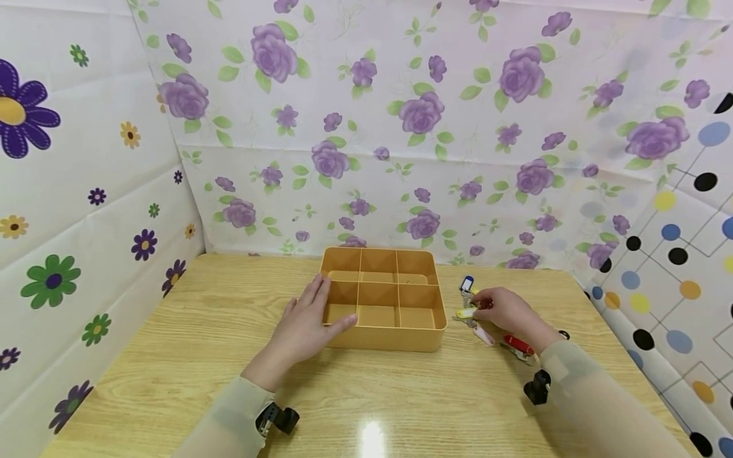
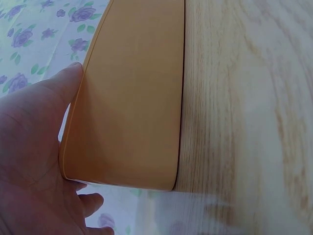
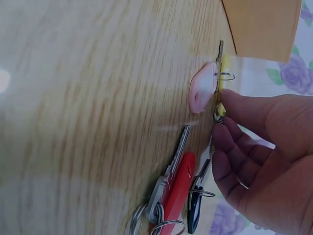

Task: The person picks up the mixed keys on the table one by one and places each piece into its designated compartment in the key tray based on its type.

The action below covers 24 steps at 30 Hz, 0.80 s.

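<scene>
An orange-tan box (image 1: 380,337) with several compartments stands on the table. My left hand (image 1: 303,324) rests at its front left corner, fingers laid along the left side and thumb over the front rim. In the left wrist view, the thumb touches the rim of the box (image 2: 127,98). To the right of the box, my right hand (image 1: 506,313) pinches a yellow key tag (image 1: 466,313) between thumb and fingers. Close by lie a pink key tag (image 3: 203,88), a blue key tag (image 1: 467,284) and some keys.
Nearer my right wrist lies a long red piece (image 3: 178,196) with keys and rings. Beside it is a dark key tag (image 3: 194,210) with a key. The wood table (image 1: 389,394) meets flowered cloth (image 1: 366,127) behind and patterned sheets at both sides.
</scene>
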Motion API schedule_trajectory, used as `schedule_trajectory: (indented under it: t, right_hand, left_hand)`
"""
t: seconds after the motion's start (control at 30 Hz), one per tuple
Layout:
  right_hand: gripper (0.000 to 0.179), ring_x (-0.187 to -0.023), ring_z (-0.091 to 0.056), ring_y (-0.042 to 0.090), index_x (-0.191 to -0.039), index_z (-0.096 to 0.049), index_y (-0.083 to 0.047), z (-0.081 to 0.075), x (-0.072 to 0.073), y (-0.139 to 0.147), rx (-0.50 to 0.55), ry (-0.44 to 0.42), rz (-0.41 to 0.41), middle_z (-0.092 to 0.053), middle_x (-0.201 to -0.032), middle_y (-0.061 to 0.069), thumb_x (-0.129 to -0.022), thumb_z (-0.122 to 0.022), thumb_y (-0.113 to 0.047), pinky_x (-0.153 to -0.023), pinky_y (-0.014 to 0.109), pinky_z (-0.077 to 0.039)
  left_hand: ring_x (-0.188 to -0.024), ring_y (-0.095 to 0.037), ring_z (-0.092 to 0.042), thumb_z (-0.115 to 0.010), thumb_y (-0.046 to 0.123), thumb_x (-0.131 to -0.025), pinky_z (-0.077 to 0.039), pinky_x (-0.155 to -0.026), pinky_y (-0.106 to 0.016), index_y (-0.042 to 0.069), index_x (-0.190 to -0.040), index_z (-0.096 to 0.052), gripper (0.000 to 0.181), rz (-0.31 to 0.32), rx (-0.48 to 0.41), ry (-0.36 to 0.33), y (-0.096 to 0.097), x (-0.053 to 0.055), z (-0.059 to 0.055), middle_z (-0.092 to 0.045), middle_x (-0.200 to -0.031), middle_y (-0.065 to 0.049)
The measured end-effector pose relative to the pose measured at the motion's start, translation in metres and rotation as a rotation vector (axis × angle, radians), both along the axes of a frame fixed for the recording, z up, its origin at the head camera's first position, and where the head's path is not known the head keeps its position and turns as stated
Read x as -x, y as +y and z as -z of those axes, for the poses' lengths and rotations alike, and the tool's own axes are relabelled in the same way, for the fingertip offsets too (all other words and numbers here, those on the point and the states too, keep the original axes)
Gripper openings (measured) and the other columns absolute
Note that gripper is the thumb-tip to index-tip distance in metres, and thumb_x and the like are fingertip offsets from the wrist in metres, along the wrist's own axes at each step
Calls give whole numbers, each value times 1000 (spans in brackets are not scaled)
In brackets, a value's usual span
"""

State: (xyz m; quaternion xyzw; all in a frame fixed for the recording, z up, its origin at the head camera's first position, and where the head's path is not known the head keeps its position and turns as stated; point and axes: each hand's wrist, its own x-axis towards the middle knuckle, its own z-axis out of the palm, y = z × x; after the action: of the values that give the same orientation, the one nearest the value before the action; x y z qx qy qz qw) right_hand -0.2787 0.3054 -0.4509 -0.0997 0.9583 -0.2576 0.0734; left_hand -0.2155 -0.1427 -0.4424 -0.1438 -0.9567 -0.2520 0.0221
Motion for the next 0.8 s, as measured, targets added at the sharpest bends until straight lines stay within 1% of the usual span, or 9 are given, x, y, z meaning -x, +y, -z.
schedule_trajectory:
  t: [0.07,0.17,0.23,0.3,0.43,0.53,0.67,0.8]
  right_hand:
    - [35,-85,-57,24,-136,-74,3,0,1,0,12,-9,-6,-70,-100,8,-104,-78,-10,-72,40,-46]
    - [36,-85,-54,25,-138,-74,1,0,2,0,28,-21,-2,-67,-99,8,-104,-78,-8,-72,39,-44]
    - [35,-86,-55,25,-137,-74,0,1,3,0,34,-29,4,-66,-100,8,-104,-78,-8,-72,40,-45]
    - [31,-88,-56,26,-133,-74,0,2,4,0,33,-32,12,-67,-102,8,-103,-78,-7,-75,40,-47]
    - [25,-91,-59,27,-124,-73,0,1,7,1,4,-22,5,-69,-104,10,-102,-80,-7,-81,43,-52]
    - [27,-92,-60,28,-126,-71,1,1,8,2,-9,-26,-3,-69,-105,11,-102,-79,-7,-83,44,-53]
    - [28,-94,-61,28,-129,-71,0,1,8,2,4,-51,7,-69,-106,11,-103,-78,-6,-85,44,-53]
    - [23,-93,-60,28,-123,-70,1,3,9,2,8,-44,-7,-68,-105,11,-102,-78,-5,-85,44,-53]
  left_hand:
    - [-168,-38,-14,-54,82,-102,-8,-131,-70,6,-177,-10,115,2,0,-2,0,0,0,0,-184,-13]
    - [-168,-38,-15,-52,84,-101,-9,-131,-70,7,-177,-9,116,2,7,-1,0,1,0,0,-184,-13]
    - [-168,-38,-16,-50,86,-100,-10,-131,-70,8,-177,-9,117,2,13,1,-1,2,1,0,-184,-12]
    - [-168,-39,-16,-50,86,-100,-10,-131,-70,8,-177,-9,117,2,13,3,-1,2,1,-1,-184,-13]
    - [-168,-39,-17,-53,83,-101,-11,-131,-70,7,-177,-11,115,0,4,9,-1,3,1,-3,-185,-14]
    - [-168,-39,-17,-55,79,-103,-11,-131,-70,7,-177,-12,113,-2,3,7,-1,3,1,-3,-185,-14]
    - [-167,-39,-17,-59,74,-105,-10,-131,-70,6,-177,-14,109,-5,2,3,0,2,2,-2,-184,-13]
    - [-167,-40,-18,-61,71,-105,-9,-131,-70,5,-177,-15,108,-7,-7,0,0,2,2,-3,-184,-14]
